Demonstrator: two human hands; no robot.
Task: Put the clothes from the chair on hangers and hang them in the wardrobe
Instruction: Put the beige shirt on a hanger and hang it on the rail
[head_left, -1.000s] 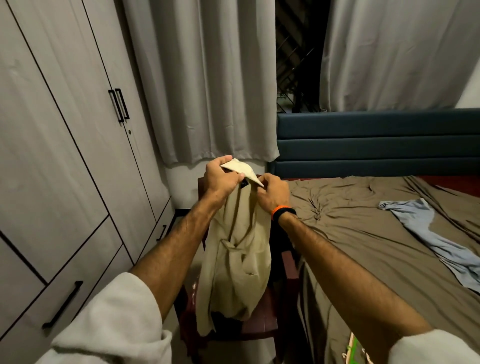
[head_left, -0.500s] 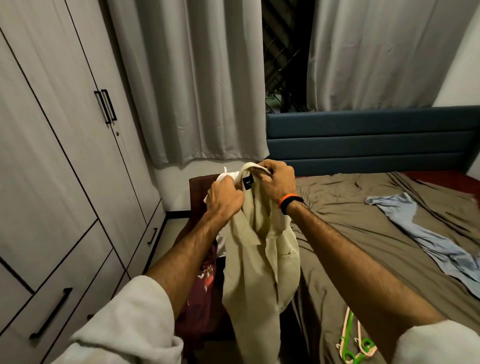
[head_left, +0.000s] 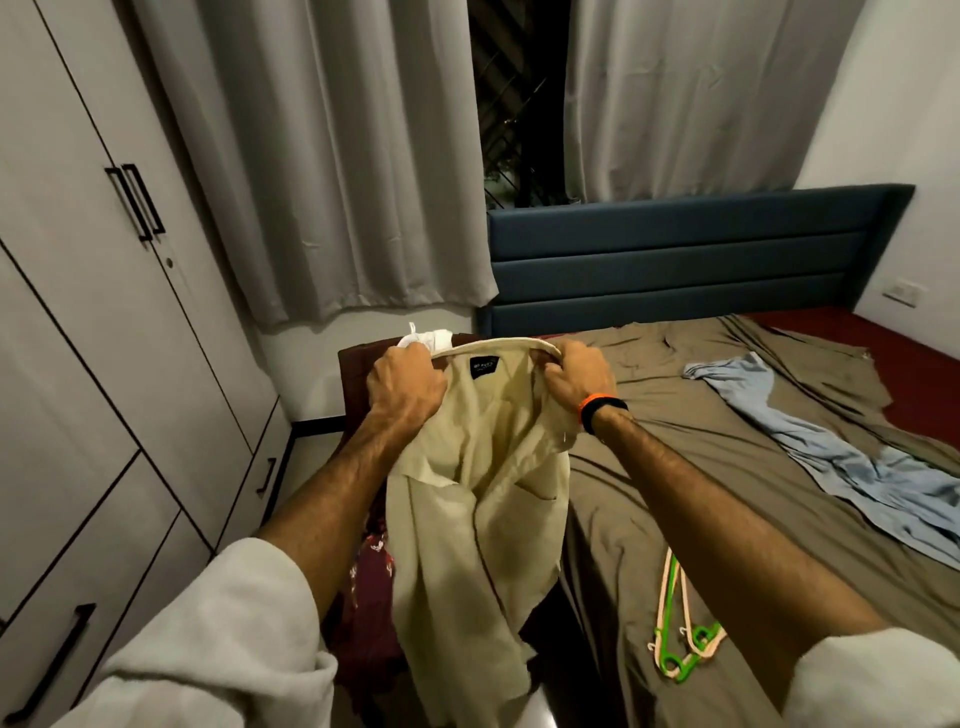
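Standing at far left, grey wardrobe (head_left: 104, 291), doors closed. Left hand (head_left: 408, 387) grips left end of collar of cream shirt (head_left: 483, 499), fingers curled into cloth. White garment (head_left: 428, 340) lies behind left hand on chair (head_left: 358, 374). Dark red garment (head_left: 371, 582) lies on chair below. Shirt hangs between both hands above chair. Right hand (head_left: 579, 384) pinches right end of collar, fingers curled. Hangers (head_left: 680, 639) lie on bed (head_left: 675, 431), just right of shirt. Blue garment (head_left: 831, 457) lies further right.
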